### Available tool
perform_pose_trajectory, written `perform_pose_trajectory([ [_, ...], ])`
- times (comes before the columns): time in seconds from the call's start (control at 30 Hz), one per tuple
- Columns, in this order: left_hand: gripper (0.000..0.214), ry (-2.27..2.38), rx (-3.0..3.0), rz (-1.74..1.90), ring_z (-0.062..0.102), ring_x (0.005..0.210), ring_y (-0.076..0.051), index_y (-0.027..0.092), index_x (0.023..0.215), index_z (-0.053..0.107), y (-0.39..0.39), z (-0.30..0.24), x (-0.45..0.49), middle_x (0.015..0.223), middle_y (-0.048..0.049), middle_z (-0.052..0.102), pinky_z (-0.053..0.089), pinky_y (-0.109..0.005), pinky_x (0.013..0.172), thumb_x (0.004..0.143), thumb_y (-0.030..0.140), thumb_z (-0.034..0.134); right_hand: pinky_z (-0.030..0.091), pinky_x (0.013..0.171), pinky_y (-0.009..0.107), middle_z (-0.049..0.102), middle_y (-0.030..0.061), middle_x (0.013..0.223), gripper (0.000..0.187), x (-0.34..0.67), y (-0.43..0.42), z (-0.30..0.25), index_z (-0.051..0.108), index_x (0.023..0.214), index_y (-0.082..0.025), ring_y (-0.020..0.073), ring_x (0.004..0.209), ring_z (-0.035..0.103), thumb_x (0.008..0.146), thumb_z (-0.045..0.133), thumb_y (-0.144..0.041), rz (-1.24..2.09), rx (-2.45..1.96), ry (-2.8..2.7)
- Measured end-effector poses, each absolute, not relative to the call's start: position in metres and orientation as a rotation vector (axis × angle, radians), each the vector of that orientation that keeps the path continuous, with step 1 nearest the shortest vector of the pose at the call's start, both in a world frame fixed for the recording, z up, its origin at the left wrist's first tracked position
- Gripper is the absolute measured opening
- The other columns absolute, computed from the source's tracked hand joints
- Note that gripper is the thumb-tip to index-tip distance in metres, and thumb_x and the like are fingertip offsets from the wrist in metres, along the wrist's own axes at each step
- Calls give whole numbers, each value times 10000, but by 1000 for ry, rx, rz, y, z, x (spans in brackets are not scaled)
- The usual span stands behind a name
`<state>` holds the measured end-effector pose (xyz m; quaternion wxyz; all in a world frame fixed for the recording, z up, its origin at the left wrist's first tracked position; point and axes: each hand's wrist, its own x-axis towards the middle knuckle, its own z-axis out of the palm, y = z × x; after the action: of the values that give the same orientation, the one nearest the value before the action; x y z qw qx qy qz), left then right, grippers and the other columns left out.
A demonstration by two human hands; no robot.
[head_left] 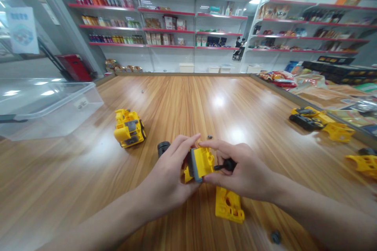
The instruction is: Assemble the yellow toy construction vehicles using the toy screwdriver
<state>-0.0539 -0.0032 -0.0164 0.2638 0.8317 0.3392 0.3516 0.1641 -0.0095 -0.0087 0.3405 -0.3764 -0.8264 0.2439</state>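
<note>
My left hand (173,170) is closed around a yellow toy vehicle part (204,162) with a grey edge. My right hand (241,164) has a short black toy screwdriver (228,165) in its grip, tip pointing at the part. Its thumb and index finger also touch the part's right side. Just behind my left fingers lies a black ribbed piece (163,148), partly hidden. Below my right hand is a flat yellow toy plate (229,206) with holes. A small grey piece (210,137) sits beyond my fingertips, another small grey piece (275,237) near the front.
On the left stand a yellow toy truck (129,127) and a clear plastic bin (59,119). To the right are a yellow toy with black tracks (308,117) and more yellow parts (365,164). Packaged goods (321,90) lie past the wooden table's right rim; stocked shelves (169,11) stand behind.
</note>
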Motion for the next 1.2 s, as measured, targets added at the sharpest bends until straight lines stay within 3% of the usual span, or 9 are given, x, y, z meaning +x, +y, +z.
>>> perform_pose_trajectory([
  [0.1,769,950,2319,945,535,1110,-267,252,1467,291,2,-17,-57,1257,-122,513,469,-410,938,806,301,682,374,497,218,551,-55,664,510,164,-9,-9,595,1209,-211,86,527,485,752,767,-359,564,-1042,-2088],
  [0.2,1028,1192,2514,899,445,1225,-342,183,1509,176,15,-18,-66,1343,-176,467,382,-505,1033,714,491,749,423,524,225,602,-27,720,429,167,-4,-9,619,1141,-205,103,576,547,772,749,-381,564,-1163,-1910],
  [0.3,1054,1537,2633,720,401,1243,-427,58,1439,303,27,-22,-75,1354,-264,452,350,-569,1019,675,678,682,484,602,255,685,18,830,408,169,2,-7,609,1154,-202,145,689,637,824,698,-425,632,-1253,-1766],
  [0.47,580,1646,2577,353,563,982,-353,106,1161,569,30,-30,-79,1050,-182,603,457,-474,834,816,573,574,525,726,298,729,70,984,434,169,8,-5,603,1176,-187,193,845,694,830,690,-434,711,-1273,-1688],
  [0.63,351,1631,2587,336,572,893,-300,148,984,616,26,-30,-77,947,-137,595,452,-417,788,834,458,546,526,704,263,729,50,922,341,168,10,-3,643,1108,-174,167,807,684,858,650,-406,928,-1194,-1617],
  [0.77,303,1622,2569,337,567,876,-292,159,914,607,27,-30,-77,926,-124,592,445,-406,769,800,436,565,386,473,217,623,-1,684,307,170,13,-4,687,934,-156,105,558,536,878,601,-446,1028,-1233,-1539],
  [0.93,279,1642,2532,369,568,858,-290,165,873,564,26,-30,-74,904,-118,595,442,-393,729,765,421,586,235,405,219,492,-27,580,372,170,14,-6,617,714,-164,70,458,343,858,605,-507,1200,-1178,-1388],
  [1.03,285,1652,2463,410,581,849,-299,176,878,516,25,-26,-72,888,-115,600,440,-383,691,738,408,607,138,375,230,513,-21,574,361,167,13,-3,629,712,-158,51,403,259,868,579,-481,1288,-1167,-1356],
  [1.2,364,1640,2227,569,618,834,-309,181,961,482,24,-15,-68,870,-106,631,444,-380,691,741,434,626,62,377,243,630,39,734,329,164,11,0,668,768,-125,28,391,264,885,561,-413,1357,-1121,-1309],
])
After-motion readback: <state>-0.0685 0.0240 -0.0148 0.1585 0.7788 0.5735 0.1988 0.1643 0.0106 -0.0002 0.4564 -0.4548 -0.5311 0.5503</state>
